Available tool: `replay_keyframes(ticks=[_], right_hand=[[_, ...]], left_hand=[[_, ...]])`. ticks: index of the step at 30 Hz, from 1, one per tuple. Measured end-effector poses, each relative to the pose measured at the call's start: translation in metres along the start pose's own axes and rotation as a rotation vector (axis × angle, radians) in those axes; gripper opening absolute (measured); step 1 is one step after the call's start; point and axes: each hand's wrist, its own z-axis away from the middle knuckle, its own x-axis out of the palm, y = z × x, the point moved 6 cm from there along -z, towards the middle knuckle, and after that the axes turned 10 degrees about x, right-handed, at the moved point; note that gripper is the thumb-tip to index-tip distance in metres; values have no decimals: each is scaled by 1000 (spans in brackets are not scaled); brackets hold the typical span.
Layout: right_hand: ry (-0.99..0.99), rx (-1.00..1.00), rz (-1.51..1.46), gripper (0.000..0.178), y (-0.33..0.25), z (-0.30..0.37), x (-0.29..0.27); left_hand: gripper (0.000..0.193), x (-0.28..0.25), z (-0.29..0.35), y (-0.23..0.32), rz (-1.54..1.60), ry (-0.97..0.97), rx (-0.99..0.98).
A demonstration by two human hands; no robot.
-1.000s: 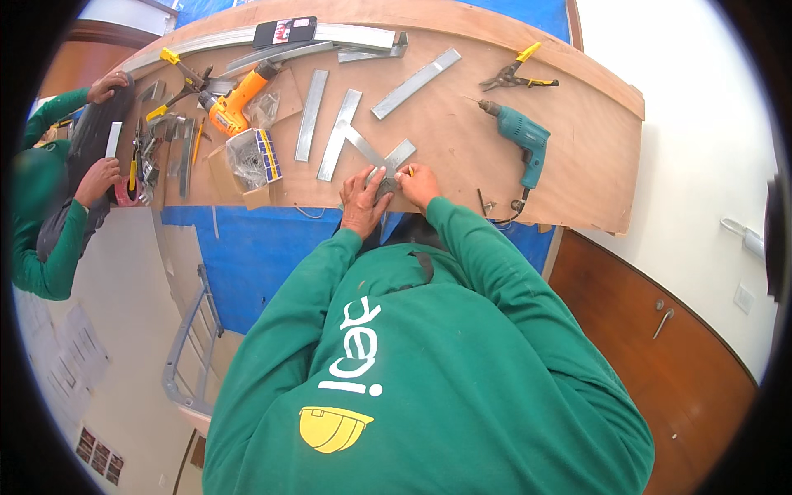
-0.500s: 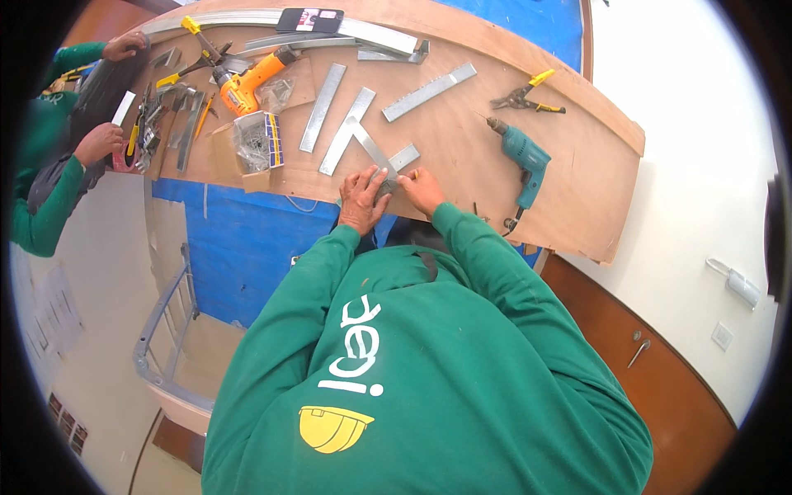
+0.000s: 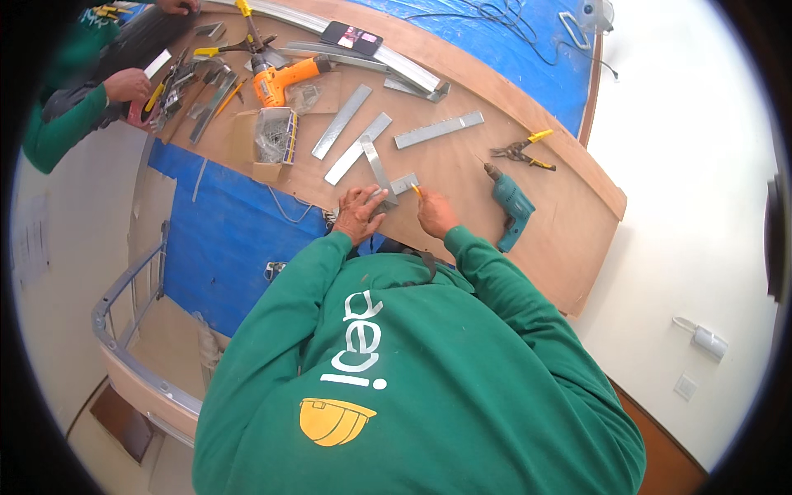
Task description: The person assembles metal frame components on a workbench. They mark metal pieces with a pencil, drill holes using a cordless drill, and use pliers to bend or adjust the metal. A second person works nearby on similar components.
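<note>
My left hand [image 3: 358, 214] rests at the near edge of the wooden table, its fingers holding the lower end of what looks like a metal square [image 3: 377, 165]. That blade overlaps a flat metal strip [image 3: 350, 160] at its far end. Beside its near end lies a short piece of metal strip [image 3: 403, 183]. Closed around a yellow pencil [image 3: 416, 190], my right hand [image 3: 437, 214] has the tip close to this short piece. Two more metal strips, one left [image 3: 341, 122] and one right [image 3: 439, 129], lie farther off.
Right of my hands lie a teal corded drill [image 3: 512, 206] and yellow-handled snips [image 3: 524, 152]. An orange drill [image 3: 285, 78], an open box of screws [image 3: 275, 136] and a phone [image 3: 352, 38] are toward the left and back. A co-worker's hand [image 3: 128, 85] is at far left.
My right hand has shifted slightly right, away from my left, and the pencil now shows clearly. My left hand keeps its place on the metal square. The whole view has turned a little.
</note>
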Motion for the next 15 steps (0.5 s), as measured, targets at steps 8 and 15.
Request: replay_keyframes(ticks=[8,15], right_hand=[[-151,111,-120,27,-36,-21,11],[-130,90,7,25,-49,-28,8]], left_hand=[[71,-3,0,1,21,7,10],[74,2,1,0,-9,-13,34]])
